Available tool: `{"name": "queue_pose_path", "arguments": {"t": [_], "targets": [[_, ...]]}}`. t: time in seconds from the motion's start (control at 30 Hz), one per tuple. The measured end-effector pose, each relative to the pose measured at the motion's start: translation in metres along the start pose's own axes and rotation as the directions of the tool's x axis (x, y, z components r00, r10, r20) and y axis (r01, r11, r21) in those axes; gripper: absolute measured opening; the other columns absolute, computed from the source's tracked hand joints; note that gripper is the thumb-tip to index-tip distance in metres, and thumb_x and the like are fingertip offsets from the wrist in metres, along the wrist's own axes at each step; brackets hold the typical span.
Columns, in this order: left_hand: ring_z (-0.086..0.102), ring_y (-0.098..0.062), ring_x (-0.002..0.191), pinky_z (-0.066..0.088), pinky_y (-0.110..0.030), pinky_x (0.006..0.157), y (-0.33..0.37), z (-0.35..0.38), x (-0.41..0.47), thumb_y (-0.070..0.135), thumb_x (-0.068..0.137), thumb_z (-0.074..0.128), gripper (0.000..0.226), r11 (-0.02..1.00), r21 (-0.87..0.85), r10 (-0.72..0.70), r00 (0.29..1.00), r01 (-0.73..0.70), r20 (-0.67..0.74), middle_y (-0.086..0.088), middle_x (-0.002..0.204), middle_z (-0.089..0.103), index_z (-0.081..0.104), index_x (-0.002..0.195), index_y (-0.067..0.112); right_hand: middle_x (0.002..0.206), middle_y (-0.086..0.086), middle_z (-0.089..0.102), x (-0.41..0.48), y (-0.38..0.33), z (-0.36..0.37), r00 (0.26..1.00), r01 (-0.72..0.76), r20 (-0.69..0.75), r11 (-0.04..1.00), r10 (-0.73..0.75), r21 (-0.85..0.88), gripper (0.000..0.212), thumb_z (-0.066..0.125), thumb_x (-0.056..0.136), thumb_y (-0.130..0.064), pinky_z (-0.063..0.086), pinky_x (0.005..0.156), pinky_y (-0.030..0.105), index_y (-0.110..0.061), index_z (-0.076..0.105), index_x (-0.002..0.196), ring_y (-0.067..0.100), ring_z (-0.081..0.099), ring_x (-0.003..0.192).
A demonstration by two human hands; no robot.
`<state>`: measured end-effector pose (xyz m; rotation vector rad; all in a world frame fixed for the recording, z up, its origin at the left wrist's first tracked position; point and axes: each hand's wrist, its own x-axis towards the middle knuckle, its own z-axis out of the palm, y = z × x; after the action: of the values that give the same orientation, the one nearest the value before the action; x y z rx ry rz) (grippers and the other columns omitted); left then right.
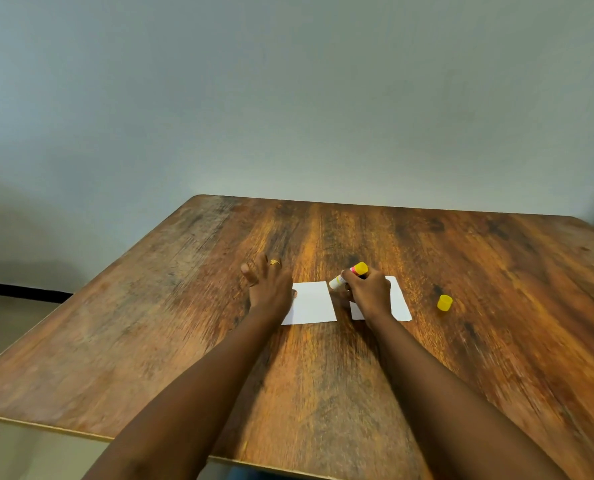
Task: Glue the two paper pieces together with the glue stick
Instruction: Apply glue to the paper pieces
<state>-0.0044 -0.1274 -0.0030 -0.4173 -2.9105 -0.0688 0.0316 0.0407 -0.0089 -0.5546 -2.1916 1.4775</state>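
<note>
Two white paper pieces lie side by side on the wooden table [323, 375]. The left paper piece [314, 303] has my left hand [267, 285] at its left edge, fingers spread, thumb touching the paper. My right hand [368, 292] covers much of the right paper piece [399, 303] and grips the uncapped glue stick [349, 275], a white tube with a yellow base. The tube is tilted, its tip pointing down-left toward the gap between the papers. The yellow cap [444, 302] stands on the table to the right of the papers.
A pale wall rises behind the table's far edge [357, 202]. The table's left edge [91, 289] runs diagonally, with floor beyond it. The near edge [150, 441] crosses under my forearms.
</note>
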Motion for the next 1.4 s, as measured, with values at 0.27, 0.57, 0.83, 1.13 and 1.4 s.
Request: {"name": "queue_pose_path", "arguments": {"t": [0.27, 0.57, 0.83, 1.13, 1.4], "targets": [[0.024, -0.031, 0.129, 0.032, -0.047, 0.101, 0.012, -0.005, 0.006, 0.039, 0.088, 0.059, 0.035, 0.974, -0.223, 0.074, 0.988, -0.042, 0.134, -0.003, 0.139, 0.045, 0.065, 0.120, 0.027, 0.078, 0.007, 0.062, 0.017, -0.005, 0.013, 0.997, 0.044, 0.065, 0.996, -0.040, -0.072, 0.014, 0.062, 0.087, -0.019, 0.039, 0.055, 0.021, -0.007, 0.061, 0.080, 0.018, 0.057, 0.072], [0.023, -0.032, 0.129, 0.023, -0.058, 0.106, 0.012, -0.003, 0.008, 0.043, 0.084, 0.062, 0.037, 0.982, -0.190, 0.045, 0.985, -0.013, 0.166, -0.003, 0.140, 0.041, 0.064, 0.120, 0.033, 0.085, 0.017, 0.067, 0.023, -0.003, 0.020, 0.993, 0.063, 0.111, 0.987, -0.047, -0.145, 0.019, 0.062, 0.087, -0.021, 0.043, 0.059, 0.025, -0.002, 0.062, 0.083, 0.019, 0.057, 0.072], [0.020, -0.033, 0.134, 0.018, -0.061, 0.109, 0.014, -0.004, 0.008, 0.042, 0.084, 0.063, 0.038, 0.979, -0.203, 0.020, 0.980, 0.021, 0.198, -0.005, 0.144, 0.038, 0.064, 0.121, 0.032, 0.087, 0.018, 0.067, 0.024, -0.005, 0.019, 0.988, 0.074, 0.147, 0.979, -0.047, -0.188, 0.023, 0.063, 0.086, -0.022, 0.045, 0.064, 0.029, 0.001, 0.064, 0.086, 0.022, 0.058, 0.073], [0.028, -0.032, 0.136, 0.029, -0.058, 0.109, 0.014, -0.002, 0.009, 0.032, 0.086, 0.063, 0.039, 0.964, -0.266, 0.048, 0.973, 0.015, 0.226, -0.008, 0.146, 0.038, 0.063, 0.124, 0.025, 0.068, 0.011, 0.057, 0.014, -0.007, 0.012, 0.984, 0.099, 0.167, 0.972, -0.064, -0.213, 0.022, 0.063, 0.083, -0.021, 0.040, 0.059, 0.029, -0.008, 0.054, 0.068, 0.020, 0.051, 0.064], [0.029, -0.032, 0.136, 0.030, -0.055, 0.109, 0.014, 0.000, 0.007, 0.033, 0.086, 0.063, 0.040, 0.968, -0.251, 0.046, 0.975, 0.010, 0.219, -0.010, 0.143, 0.040, 0.063, 0.125, 0.025, 0.067, 0.010, 0.060, 0.001, -0.003, 0.004, 0.980, 0.129, 0.177, 0.963, -0.088, -0.236, 0.024, 0.066, 0.082, -0.023, 0.040, 0.056, 0.024, -0.013, 0.055, 0.063, 0.018, 0.054, 0.062]]}}
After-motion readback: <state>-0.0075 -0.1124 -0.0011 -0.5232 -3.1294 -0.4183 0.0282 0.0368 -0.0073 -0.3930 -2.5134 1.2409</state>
